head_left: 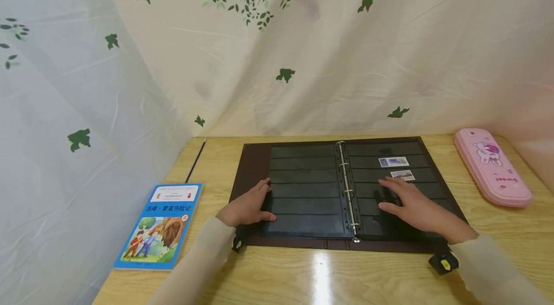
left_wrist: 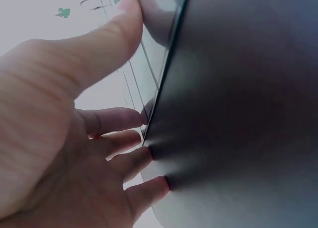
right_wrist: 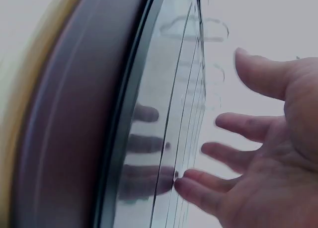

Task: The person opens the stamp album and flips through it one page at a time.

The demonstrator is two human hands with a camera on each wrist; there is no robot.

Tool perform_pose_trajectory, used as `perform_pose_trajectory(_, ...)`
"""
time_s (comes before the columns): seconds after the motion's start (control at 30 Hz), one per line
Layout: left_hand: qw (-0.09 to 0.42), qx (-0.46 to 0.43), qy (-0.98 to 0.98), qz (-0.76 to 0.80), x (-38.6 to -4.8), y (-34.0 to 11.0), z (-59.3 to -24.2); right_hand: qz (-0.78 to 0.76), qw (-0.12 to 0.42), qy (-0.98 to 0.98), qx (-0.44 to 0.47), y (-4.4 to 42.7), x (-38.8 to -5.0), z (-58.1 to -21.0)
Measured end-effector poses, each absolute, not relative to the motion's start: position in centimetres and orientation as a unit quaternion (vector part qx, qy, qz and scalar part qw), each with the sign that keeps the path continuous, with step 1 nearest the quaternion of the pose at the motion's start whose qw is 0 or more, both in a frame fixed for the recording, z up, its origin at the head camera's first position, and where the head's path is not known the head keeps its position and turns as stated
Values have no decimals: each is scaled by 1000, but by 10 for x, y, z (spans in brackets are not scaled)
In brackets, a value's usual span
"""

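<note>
A dark brown stamp album [head_left: 255, 160] lies open on the table, with black pocket pages on both sides of a metal ring binding [head_left: 346, 180]. Two stamps sit on the right page: an upper one [head_left: 394, 162] and a lower one [head_left: 403, 175]. My left hand [head_left: 248, 206] rests at the outer edge of the left page, fingertips touching the brown cover [left_wrist: 238, 114]. Over the right page [right_wrist: 164, 89], just below the lower stamp, is my right hand [head_left: 413, 206]. Its fingers are spread and hold nothing; one or two fingertips are at the page's surface.
To the left lies a blue picture-covered book [head_left: 157, 228], with a thin dark pencil-like stick [head_left: 196, 160] behind it. A pink pencil case [head_left: 492, 166] lies at the right. A patterned curtain [head_left: 242, 83] closes off the table's back.
</note>
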State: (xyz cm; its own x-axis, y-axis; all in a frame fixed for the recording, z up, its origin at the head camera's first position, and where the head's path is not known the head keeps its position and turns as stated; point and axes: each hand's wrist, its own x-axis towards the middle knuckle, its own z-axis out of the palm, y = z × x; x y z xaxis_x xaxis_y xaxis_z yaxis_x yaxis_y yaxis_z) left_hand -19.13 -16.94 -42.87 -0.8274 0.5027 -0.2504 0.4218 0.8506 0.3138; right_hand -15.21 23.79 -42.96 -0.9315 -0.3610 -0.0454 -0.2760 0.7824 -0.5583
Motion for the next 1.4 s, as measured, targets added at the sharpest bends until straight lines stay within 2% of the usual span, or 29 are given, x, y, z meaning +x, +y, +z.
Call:
perform_pose_trajectory(0.53,166,244,947,125,-192,-172,-430,-184,79,976,-89,305,-135,-444)
perform_pose_trajectory(0.73,166,247,946,127,-192,-173,-429,-169,91,979,-63,308,-132,-441)
perform_pose_trajectory(1.17,166,251,946,121,-194,-176,-431,-201,61,976,-64,311,-131,-442)
perform_pose_trajectory(1.4,169,249,946,120,-195,-176,-432,-195,80,977,-17,311,-135,-432)
